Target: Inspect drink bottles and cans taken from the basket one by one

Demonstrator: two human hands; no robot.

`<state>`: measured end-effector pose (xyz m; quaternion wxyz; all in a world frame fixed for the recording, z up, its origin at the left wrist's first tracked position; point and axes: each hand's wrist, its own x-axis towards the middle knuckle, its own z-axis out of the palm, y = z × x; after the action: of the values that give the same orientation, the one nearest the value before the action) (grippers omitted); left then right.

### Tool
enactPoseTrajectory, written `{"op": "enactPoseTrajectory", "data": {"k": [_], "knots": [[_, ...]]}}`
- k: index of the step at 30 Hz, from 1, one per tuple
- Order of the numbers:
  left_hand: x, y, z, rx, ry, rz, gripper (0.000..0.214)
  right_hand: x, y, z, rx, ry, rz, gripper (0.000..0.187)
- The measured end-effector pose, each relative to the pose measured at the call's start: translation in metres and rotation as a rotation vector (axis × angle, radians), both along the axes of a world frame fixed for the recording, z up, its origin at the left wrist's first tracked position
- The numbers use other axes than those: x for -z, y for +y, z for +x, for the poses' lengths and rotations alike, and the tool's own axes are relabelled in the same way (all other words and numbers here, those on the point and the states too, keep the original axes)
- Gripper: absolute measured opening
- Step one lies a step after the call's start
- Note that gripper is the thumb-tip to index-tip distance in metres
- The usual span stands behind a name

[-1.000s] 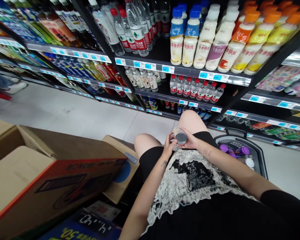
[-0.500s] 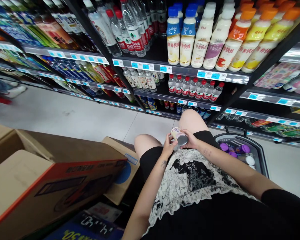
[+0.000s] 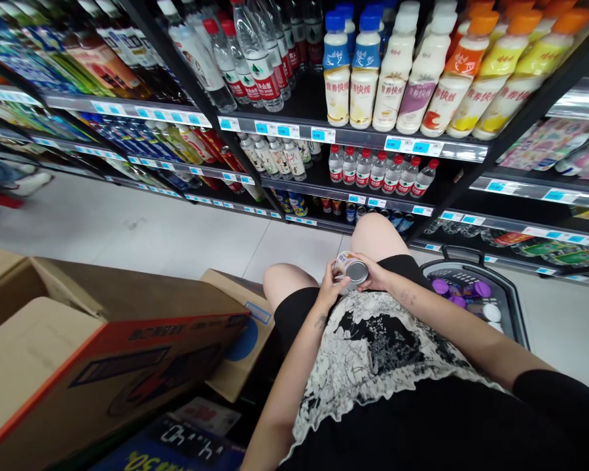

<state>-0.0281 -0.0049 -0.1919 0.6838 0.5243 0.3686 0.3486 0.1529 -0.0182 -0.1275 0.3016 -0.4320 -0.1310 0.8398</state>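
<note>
Head view: the left hand (image 3: 330, 286) and the right hand (image 3: 377, 278) hold a small can (image 3: 353, 268) over the lap.

The can lies on its side between the two hands, just in front of the knees. Its shiny round end faces the camera, and its long side points away toward the shelf (image 3: 353, 137). The left fingers curl round its left side, and the right fingers wrap its right side and top. Both hands touch it, so neither is nearer. A basket (image 3: 515, 307) sits to the right, and a big box (image 3: 78, 366) to the left.

Can (image 3: 350, 269) tipped from end-on to slanted; labelled side now shows beside metal end.
</note>
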Motion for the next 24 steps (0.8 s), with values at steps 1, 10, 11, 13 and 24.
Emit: {"op": "enactPoseTrajectory", "data": {"k": [1, 10, 11, 13, 24], "knots": [[0.0001, -0.0001, -0.0002, 0.005, -0.008, -0.009, 0.079, 0.0002, 0.0000, 0.0003, -0.013, -0.006, -0.001, 0.054], [0.0006, -0.0001, -0.0010, -0.016, -0.016, -0.039, 0.077, 0.0006, 0.0002, 0.0009, -0.031, -0.023, -0.012, 0.055], [0.0008, 0.0000, -0.0011, -0.013, -0.017, -0.035, 0.076, 0.0007, 0.0003, 0.0009, -0.031, -0.016, -0.009, 0.055], [0.0010, -0.0001, -0.0012, -0.009, -0.020, -0.031, 0.077, 0.0008, 0.0004, 0.0007, -0.028, -0.001, -0.004, 0.055], [-0.0024, 0.0037, 0.0002, 0.025, -0.129, -0.089, 0.100, 0.0057, -0.0032, -0.0053, 0.101, -0.038, 0.028, 0.049]]}}
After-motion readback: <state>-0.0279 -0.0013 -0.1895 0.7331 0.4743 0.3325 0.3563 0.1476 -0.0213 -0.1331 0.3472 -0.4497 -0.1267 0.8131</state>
